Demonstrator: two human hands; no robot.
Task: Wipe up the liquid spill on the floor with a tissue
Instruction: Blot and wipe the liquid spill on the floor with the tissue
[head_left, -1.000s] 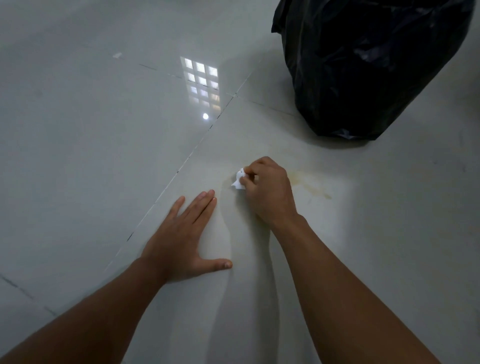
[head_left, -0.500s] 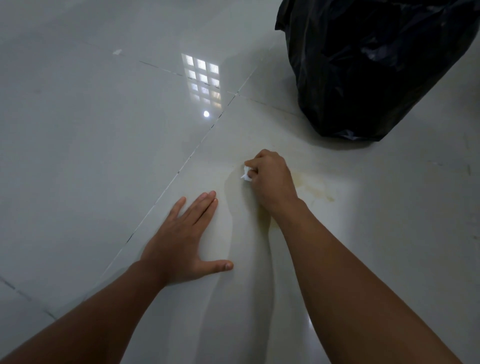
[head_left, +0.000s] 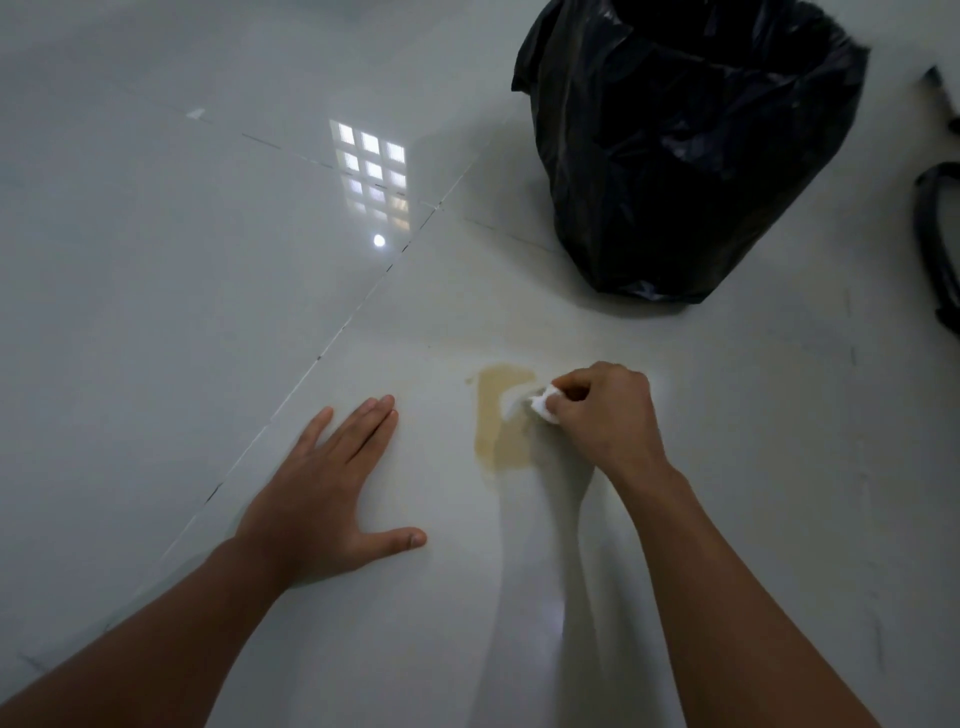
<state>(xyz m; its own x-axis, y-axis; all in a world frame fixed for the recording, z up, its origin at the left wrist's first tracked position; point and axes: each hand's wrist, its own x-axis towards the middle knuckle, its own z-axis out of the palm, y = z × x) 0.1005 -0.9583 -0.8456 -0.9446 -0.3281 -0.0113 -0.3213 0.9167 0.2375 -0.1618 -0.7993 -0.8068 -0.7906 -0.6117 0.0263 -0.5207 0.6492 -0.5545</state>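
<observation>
Tissue (head_left: 543, 404), pinched in right hand (head_left: 605, 410), was dragged rightward off spill (head_left: 497, 415); left hand (head_left: 322, 499) lay flat, splayed; puddle largely remained.

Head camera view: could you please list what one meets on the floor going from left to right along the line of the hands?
Left hand flat on the floor → tan spill → white tissue → right hand gripping it.

tissue (head_left: 543, 406) mostly hidden in right hand (head_left: 605, 410), dark objs (head_left: 937, 244) cut off at right edge, unidentifiable
</observation>
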